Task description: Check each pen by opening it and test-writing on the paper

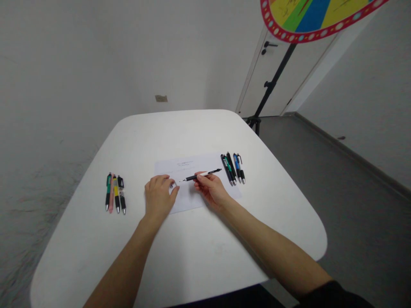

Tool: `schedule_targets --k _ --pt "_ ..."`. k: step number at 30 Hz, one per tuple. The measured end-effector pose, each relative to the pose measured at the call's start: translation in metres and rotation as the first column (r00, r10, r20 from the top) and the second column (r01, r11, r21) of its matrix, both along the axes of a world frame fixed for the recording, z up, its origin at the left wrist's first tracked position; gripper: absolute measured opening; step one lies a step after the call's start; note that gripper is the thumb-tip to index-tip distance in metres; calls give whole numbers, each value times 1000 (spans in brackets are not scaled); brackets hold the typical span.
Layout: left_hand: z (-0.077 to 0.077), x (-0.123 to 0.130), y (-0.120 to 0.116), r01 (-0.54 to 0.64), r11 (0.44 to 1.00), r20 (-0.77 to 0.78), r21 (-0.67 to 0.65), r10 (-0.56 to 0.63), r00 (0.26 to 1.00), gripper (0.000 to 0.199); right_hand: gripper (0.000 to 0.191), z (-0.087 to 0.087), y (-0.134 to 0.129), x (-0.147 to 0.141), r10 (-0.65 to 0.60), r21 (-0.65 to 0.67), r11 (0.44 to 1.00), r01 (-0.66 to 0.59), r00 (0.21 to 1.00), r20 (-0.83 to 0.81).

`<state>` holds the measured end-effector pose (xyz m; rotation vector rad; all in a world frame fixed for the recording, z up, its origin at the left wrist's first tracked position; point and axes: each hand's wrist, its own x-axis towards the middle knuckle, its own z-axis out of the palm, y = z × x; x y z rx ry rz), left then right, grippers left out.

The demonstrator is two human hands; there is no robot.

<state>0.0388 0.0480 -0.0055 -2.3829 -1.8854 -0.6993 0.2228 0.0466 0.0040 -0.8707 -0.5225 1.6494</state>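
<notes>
My right hand [210, 190] pinches a pen [205, 174] with a white and black barrel and a black clip end. The pen is held nearly level above the paper, with its thin tip pointing left at my left hand. My left hand [159, 194] is over the left edge of the paper, thumb and index finger curled toward each other. A small pale thing with a dark mark [173, 185] shows between those fingers, too small to name. Under both hands lies a white sheet of paper [189, 203] with a few dark scribbles near its top.
Several pens [116, 194] lie in a row at the left of the white table [180, 132]. Another group of pens [228, 169] rests at the right, partly on the paper. Beyond the table stands a colourful wheel [298, 21] on a black stand [272, 83], before a door.
</notes>
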Motion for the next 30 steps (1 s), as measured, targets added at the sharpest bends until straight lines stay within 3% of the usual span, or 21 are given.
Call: schedule_targets --k 10,17,22,30 --pt "-6 3 3 60 998 96 20 -61 993 10 37 0 1 0 -3 7 1000 3 1000 7" --pt "3 5 -1 146 978 367 151 -192 910 7 38 -1 1 2 -1 11 1000 0 1000 14" --pt "9 5 -6 86 978 499 190 -171 850 9 36 -1 1 2 -7 18 1000 7 1000 22" --pt "11 4 -9 71 976 533 206 -172 829 8 34 0 3 3 -54 0 999 54 999 -4"
